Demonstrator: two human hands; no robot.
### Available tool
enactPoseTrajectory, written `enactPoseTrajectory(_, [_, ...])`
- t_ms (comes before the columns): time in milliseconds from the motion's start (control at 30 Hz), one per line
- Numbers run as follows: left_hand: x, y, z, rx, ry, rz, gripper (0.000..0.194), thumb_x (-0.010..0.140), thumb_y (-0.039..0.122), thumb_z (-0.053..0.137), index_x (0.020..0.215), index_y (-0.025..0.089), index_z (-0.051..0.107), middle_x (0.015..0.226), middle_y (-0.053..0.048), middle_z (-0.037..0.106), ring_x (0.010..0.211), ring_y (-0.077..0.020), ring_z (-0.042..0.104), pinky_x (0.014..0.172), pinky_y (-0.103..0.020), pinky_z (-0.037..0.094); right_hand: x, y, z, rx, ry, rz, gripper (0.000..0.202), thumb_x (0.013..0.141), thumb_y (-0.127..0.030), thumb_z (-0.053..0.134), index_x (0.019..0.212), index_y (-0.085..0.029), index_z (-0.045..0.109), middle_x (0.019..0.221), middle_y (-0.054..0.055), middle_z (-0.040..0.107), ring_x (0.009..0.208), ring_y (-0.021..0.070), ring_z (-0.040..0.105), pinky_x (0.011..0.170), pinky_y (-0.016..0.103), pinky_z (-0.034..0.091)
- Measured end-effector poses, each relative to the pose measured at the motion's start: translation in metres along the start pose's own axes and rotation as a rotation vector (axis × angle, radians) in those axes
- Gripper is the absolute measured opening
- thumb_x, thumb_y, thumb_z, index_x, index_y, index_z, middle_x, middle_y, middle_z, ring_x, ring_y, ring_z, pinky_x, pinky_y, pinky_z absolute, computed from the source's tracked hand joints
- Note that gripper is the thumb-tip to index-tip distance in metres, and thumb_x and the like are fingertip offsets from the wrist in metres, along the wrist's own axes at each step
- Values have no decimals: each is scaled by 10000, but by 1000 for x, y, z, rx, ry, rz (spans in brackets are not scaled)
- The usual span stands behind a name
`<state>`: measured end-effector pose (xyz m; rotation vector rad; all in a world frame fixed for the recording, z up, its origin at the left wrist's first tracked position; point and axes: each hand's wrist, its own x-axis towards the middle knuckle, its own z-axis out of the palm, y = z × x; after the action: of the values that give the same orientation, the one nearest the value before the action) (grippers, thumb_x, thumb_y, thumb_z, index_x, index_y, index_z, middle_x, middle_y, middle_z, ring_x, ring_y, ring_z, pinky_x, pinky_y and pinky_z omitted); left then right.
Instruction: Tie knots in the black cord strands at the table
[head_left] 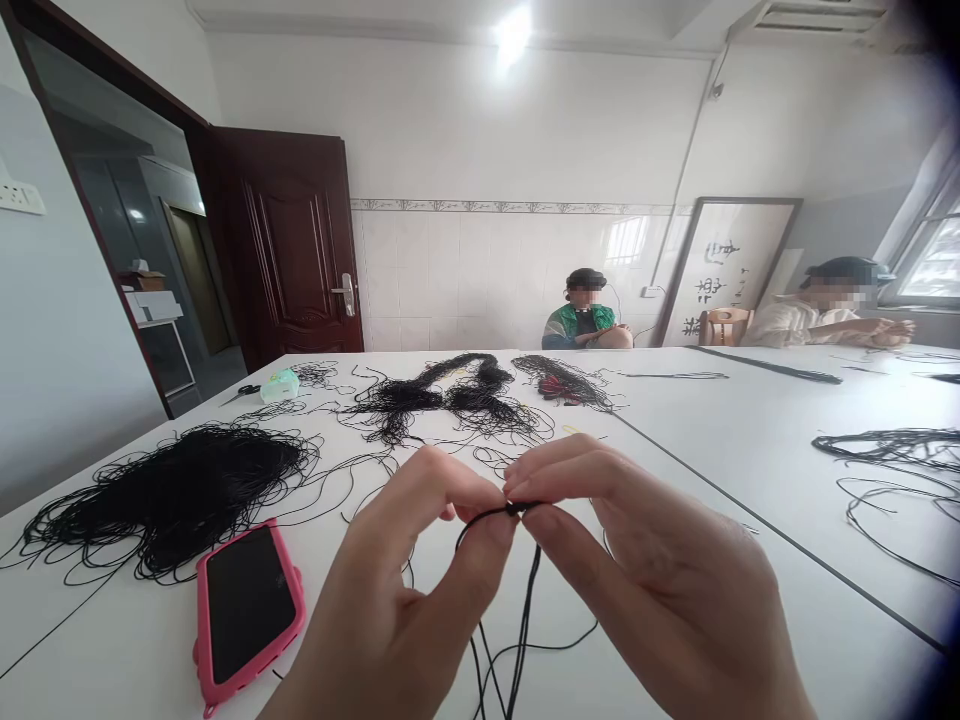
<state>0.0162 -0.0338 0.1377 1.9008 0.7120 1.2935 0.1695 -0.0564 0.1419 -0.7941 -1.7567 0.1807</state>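
Between my two hands runs a thin black cord (534, 575), with a small knot showing where my fingertips meet. My left hand (427, 590) pinches it between thumb and forefinger on one side of the knot. On the other side, my right hand (645, 560) pinches the cord the same way, its fingertips almost touching those of the left. Several loose strands hang below the hands onto the white table (750, 620). The far ends of these strands are out of view.
To the left lies a big heap of black cord (187, 480), with a pink-cased tablet (251, 605) in front of it. More cord bundles (405, 395) spread farther back, near scissors (244, 392) and a green packet (280, 386). Two people (589, 315) sit across and at the right.
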Motion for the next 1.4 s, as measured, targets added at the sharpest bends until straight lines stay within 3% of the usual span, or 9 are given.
enactPoseTrajectory(200, [5, 2, -4, -403, -203, -309, 116, 739, 312, 590, 717, 199, 577, 677, 8, 500, 674, -109, 454, 610, -204, 393, 1, -1, 0, 22, 2, -74, 169, 847, -49, 521, 864, -212, 562, 822, -17, 583, 798, 81, 596, 657, 173, 511])
enactPoseTrajectory(300, [5, 1, -4, -548, -185, -396, 192, 739, 370, 626, 695, 185, 601, 625, 5, 518, 647, -103, 453, 616, -207, 376, 1, 2, -1, -54, 19, -141, 186, 838, -37, 533, 887, -211, 572, 827, -9, 566, 787, 86, 587, 653, 190, 507])
enactPoseTrajectory(567, [4, -1, -2, -545, -116, -364, 147, 778, 342, 641, 724, 205, 639, 613, 17, 540, 630, -82, 479, 616, -178, 393, 1, 12, -1, -140, 48, -234, 226, 819, 4, 542, 891, -208, 575, 832, 0, 554, 792, 115, 559, 689, 278, 479])
enactPoseTrajectory(733, [4, 3, 4, -384, 103, -274, 130, 760, 279, 646, 655, 204, 625, 616, 23, 486, 619, -77, 439, 543, -159, 366, 2, 10, 0, -179, 75, -182, 215, 831, -37, 548, 946, -219, 560, 869, 0, 555, 833, 107, 541, 706, 248, 472])
enactPoseTrajectory(833, [4, 3, 5, -348, 167, -207, 156, 765, 258, 632, 623, 203, 600, 619, 25, 498, 617, -79, 452, 555, -157, 390, 0, 5, 0, -150, 119, -134, 182, 810, -83, 561, 930, -206, 502, 834, 3, 507, 773, 104, 506, 637, 231, 464])
enactPoseTrajectory(1000, [2, 0, 8, -390, 199, -148, 129, 784, 238, 619, 658, 216, 602, 660, 31, 492, 643, -77, 457, 590, -153, 410, -3, -6, 9, -273, -8, -100, 134, 801, -121, 584, 698, -186, 528, 627, -27, 450, 576, 76, 456, 455, 194, 360])
enactPoseTrajectory(1133, [0, 0, 16, -501, 200, -122, 126, 799, 223, 609, 676, 237, 631, 714, 39, 500, 686, -71, 501, 688, -174, 433, -3, -5, 22, -297, 56, -60, 204, 793, -133, 573, 608, -173, 497, 585, -38, 437, 508, 63, 427, 477, 195, 392])
enactPoseTrajectory(1267, [-1, -1, 21, -548, 194, -139, 135, 795, 223, 618, 662, 230, 642, 701, 35, 503, 671, -74, 504, 661, -177, 440, -2, -2, 28, -225, 124, 8, 244, 799, -127, 518, 572, -175, 441, 556, -38, 434, 503, 70, 426, 483, 186, 407])
enactPoseTrajectory(1400, [-1, -3, 18, -611, 192, -195, 129, 778, 255, 641, 657, 210, 638, 677, 26, 505, 653, -83, 500, 607, -174, 454, -4, -4, 27, -141, 37, 56, 246, 845, -134, 490, 612, -175, 419, 596, -34, 451, 560, 73, 442, 538, 189, 420])
